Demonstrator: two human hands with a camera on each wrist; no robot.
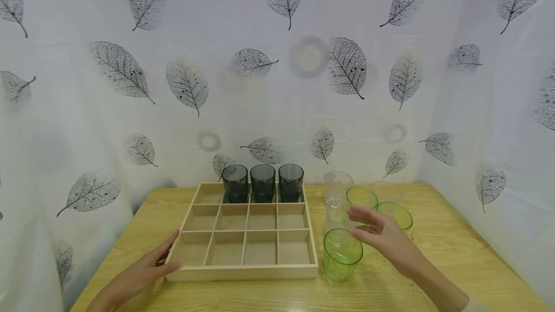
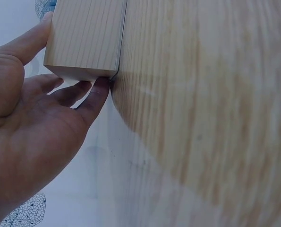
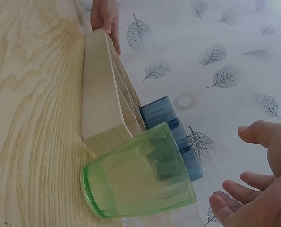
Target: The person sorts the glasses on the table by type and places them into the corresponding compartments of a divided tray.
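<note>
A pale wooden box (image 1: pixel 243 272) divided into compartments sits on the table. Three dark blue-grey cups (image 1: pixel 262 184) stand upright side by side in its back row, in the three compartments from the right. My left hand (image 1: pixel 145 268) grips the box's front left corner, thumb at the rim and fingertips against the side wall; the left wrist view shows these fingers (image 2: pixel 95 97) close. Right of the box stands a green transparent cup (image 1: pixel 340 261), upright. My right hand (image 1: pixel 388 240) hovers just right of its rim, fingers relaxed and apart from the cup, holding nothing.
Behind the right hand stand more cups: two green ones (image 1: pixel 362 197) and several clear ones (image 1: pixel 338 187), partly overlapping. The wooden table (image 1: pixel 455 244) ends at a white curtain (image 1: pixel 277 110) with leaf prints, which hangs behind and at both sides.
</note>
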